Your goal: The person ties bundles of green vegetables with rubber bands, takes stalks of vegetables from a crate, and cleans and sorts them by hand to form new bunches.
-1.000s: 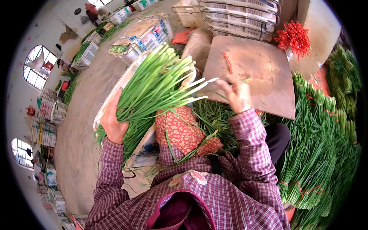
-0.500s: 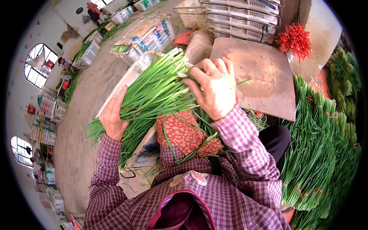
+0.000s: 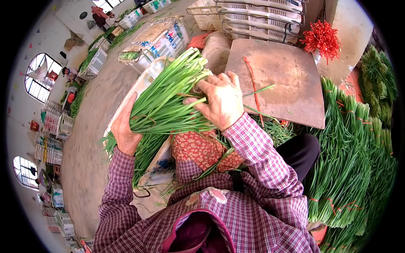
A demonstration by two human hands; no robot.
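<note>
Between my fingers lies the bunch (image 3: 168, 99), over a crate (image 3: 143, 82). Left hand (image 3: 126, 131): fingers wrapped on the leaf end. Right hand (image 3: 221, 99): fingers bent at the pale ends, can't tell if pinching. Just right of those fingers: board (image 3: 282, 80), red tie (image 3: 252, 76), loose stalk (image 3: 263, 89). Well right of them: tied bundles (image 3: 341, 164). Below them: patterned cloth (image 3: 196, 147).

White walls (image 3: 21, 135) lit by daylight.
Barred arched windows (image 3: 42, 80) are set in the walls; the dusty floor (image 3: 90, 139) is lined with plastic crates (image 3: 65, 124), and a crate stack (image 3: 265, 21) is placed near a stained pillar (image 3: 352, 36).
</note>
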